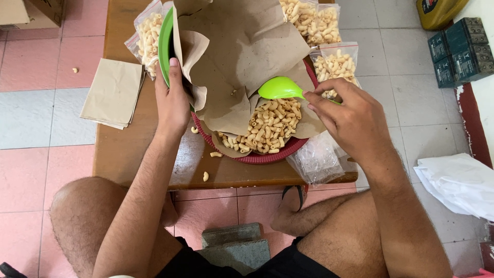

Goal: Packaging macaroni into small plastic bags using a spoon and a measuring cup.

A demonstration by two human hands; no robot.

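Left hand [172,100] grips rim of green bowl [165,45], tilted on edge — right hand [347,116] closed on green scoop [279,88] over macaroni snacks [270,126] on brown paper [242,51], apparently lining red tray [267,156] on table [123,149].

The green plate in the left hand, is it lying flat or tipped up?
Tipped up: the green plate stands on edge, its rim facing the camera, gripped by the left hand against the brown paper.
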